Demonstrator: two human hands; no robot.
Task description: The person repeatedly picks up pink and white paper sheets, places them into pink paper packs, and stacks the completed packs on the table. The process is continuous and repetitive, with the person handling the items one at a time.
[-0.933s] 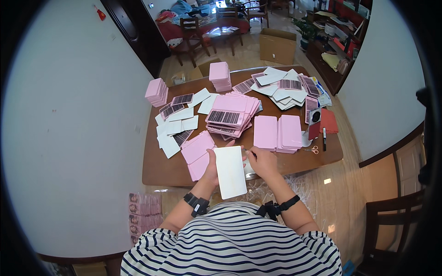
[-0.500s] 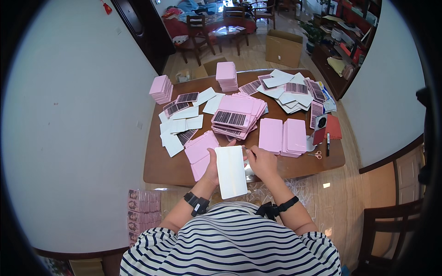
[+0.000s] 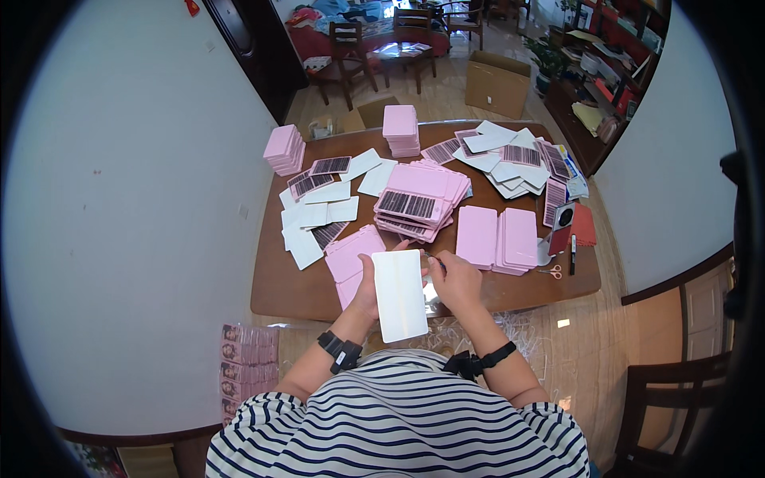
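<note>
My left hand [image 3: 366, 291] grips a white rectangular card [image 3: 401, 296] by its left side, with fingers behind it. A faint lengthwise strip runs down the card's middle. By the card's upper right edge, my right hand [image 3: 457, 282] is closed in a pinch; a small dark thing shows at its fingertips, too small to name. Just beyond the left hand lies an open pink case [image 3: 355, 259]. Farther off, a pile of pink cases [image 3: 422, 182] holds dark-striped inserts [image 3: 408, 205]. To the right of the right hand are stacked flat pink cases [image 3: 476, 233].
White cards [image 3: 305, 248] and dark-striped sheets spread over the table [image 3: 275, 279] at left and far right. Closed pink case stacks [image 3: 401, 126] stand at the back. Scissors [image 3: 553, 272], a black marker [image 3: 572, 256] and a phone [image 3: 562, 223] lie right.
The view has shifted slightly, so the table things appear a little farther right. Both hands keep nearly the same pose around the white card.
</note>
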